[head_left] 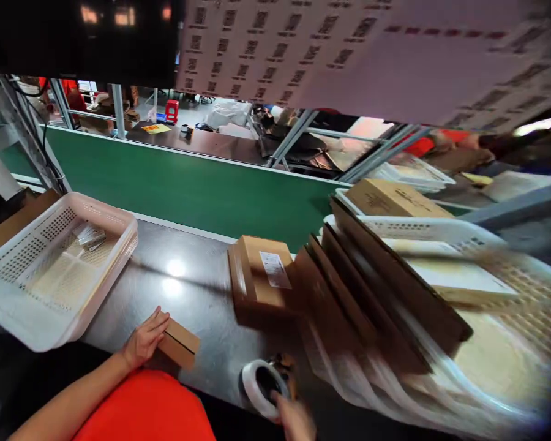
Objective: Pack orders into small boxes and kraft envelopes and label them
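My left hand (pixel 147 338) grips the left end of a small brown cardboard box (pixel 180 343), which has a dark line along one edge. The box sits at the front edge of the metal table, just before my red top. At the lower middle, my right hand (pixel 296 419) is blurred and closed at a tape dispenser (pixel 261 387) with a wide roll of clear or whitish tape. The fingers overlap the roll's lower right side; the rest of the grip is smeared. Further back stands a closed cardboard carton (pixel 261 269) with a white label.
Stacked white perforated baskets (pixel 64 318) stand at left, small bagged items in the top one. Flat cardboard sheets (pixel 349 294) lean upright at right beside another white basket (pixel 468 229) holding boxes. Behind the metal table (pixel 160 257) runs a green conveyor belt (pixel 183 190). A barcode sheet (pixel 275 55) hangs overhead.
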The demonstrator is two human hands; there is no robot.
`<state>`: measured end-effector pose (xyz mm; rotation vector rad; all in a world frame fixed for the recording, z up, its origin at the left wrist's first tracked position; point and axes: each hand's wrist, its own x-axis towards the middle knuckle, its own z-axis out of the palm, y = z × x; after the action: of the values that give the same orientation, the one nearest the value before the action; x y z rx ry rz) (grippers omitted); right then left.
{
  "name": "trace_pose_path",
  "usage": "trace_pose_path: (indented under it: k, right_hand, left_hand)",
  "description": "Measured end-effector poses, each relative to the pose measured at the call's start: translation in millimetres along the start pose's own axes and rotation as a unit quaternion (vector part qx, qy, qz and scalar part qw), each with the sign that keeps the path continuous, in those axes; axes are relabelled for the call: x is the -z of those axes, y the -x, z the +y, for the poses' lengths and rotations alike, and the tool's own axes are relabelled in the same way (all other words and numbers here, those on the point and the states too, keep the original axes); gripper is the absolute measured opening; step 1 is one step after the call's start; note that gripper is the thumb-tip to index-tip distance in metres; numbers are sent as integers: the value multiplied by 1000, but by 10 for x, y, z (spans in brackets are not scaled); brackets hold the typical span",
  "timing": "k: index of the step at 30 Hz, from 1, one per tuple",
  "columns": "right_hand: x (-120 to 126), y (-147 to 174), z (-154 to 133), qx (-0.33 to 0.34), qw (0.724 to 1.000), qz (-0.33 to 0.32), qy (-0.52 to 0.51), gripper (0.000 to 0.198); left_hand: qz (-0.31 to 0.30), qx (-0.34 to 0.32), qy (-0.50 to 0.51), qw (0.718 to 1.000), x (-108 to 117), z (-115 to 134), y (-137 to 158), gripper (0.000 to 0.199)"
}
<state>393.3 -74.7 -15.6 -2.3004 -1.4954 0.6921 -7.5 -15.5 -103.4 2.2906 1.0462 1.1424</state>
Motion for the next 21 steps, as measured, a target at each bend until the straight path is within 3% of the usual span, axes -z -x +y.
trace_pose_path:
  k: [3,6,9,11,13,15,19,21]
  right_hand:
    - [-158,155,-282,-24,997,24,-70,13]
    - [-212,217,-672,49,983,67,-166,40]
    - [-194,229,-1062,277,944,80,-159,53]
    - [-222,218,-1238,444,888,64,-102,59]
    - [-310,197,-1312,540,839,54,-33,67]
    - [-423,176,-1291,566,822,59,18,69]
    - [-542,146,-1120,544,836,45,58,65]
    - [-543,144,-1041,532,842,25,80,66]
  left_hand:
    - [27,23,25,999,-107,35,44,52]
    - [34,50,51,997,-182,40,72,48]
    - [39,80,67,994,-225,36,90,46]
    - [27,100,72,992,-237,46,87,46]
    - [7,122,80,989,-235,69,63,44]
    - [-2,129,97,987,-215,100,21,42]
    - [-13,120,139,983,-107,192,-71,40]
    - [0,161,162,974,-24,280,-108,39]
